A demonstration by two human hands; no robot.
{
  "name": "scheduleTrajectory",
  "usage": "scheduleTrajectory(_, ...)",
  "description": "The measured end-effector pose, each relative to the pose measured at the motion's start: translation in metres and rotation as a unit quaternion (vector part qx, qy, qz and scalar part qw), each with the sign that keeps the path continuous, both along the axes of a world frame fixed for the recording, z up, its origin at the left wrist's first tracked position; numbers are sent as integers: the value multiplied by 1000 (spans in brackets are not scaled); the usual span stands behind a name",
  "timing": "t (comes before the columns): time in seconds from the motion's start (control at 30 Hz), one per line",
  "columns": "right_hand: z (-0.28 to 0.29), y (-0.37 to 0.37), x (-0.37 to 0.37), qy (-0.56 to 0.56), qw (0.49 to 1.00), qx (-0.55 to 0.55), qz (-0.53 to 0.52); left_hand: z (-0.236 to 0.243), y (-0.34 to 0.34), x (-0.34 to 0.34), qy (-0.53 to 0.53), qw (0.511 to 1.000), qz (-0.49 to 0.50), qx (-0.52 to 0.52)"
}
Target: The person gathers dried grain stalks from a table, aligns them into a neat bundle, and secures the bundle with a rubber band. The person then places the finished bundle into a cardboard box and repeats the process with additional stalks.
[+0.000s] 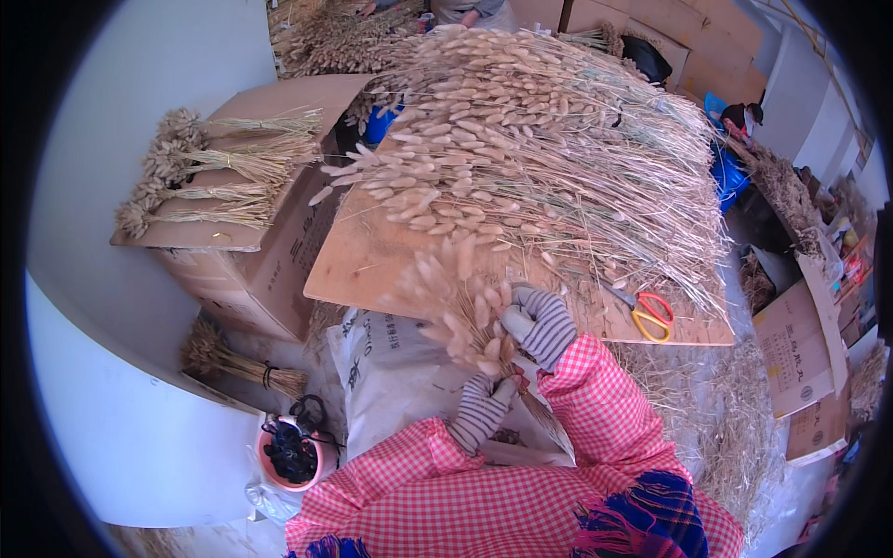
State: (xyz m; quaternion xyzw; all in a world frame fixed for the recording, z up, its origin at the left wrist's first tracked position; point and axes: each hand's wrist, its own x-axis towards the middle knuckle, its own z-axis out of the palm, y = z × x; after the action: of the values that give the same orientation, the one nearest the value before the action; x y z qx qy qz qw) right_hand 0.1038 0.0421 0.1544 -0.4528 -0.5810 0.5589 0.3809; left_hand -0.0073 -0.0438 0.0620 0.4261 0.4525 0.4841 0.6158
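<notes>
A bunch of dried, fluffy-headed grass [454, 321] is standing out in front of me, its pale heads spreading up and away from my hands and its stems running down past them to the right. My left hand [477, 414], in a grey-and-white striped glove, is sitting lower on the bunch, its fingers closing around the stems below the heads. My right hand [541, 325], gloved the same way, is bending its fingers in at the right side of the bunch, touching it higher up; how firmly it is gripping I cannot tell, since the inner side is hidden.

Just to the right of my right hand, scissors [641, 298] with red and yellow handles are lying on the wooden bench [367, 270]. Beyond both hands, a broad heap of the same grass [549, 167] is covering most of the bench, heads mainly to the left, stems to the right. Left of my left hand, a white sack [379, 372] is hanging near the bench edge, and farther left a pink bucket [328, 458] is holding dark pieces. Up and left of my hands, bundles [256, 164] are resting on a cardboard box [286, 270]. Well beyond, another person [482, 13] is standing past the heap.
</notes>
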Motion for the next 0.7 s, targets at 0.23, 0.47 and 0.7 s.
scheduleTrajectory(0.23,5,0,-5,-144,983,103,49,-7,3,-2,15,1000,-16,19)
scheduleTrajectory(0.47,14,-6,-5,-388,812,433,47,-5,3,-4,11,999,-33,-1)
scheduleTrajectory(0.7,19,-8,-14,-343,806,471,106,-8,0,-3,26,999,-38,-14)
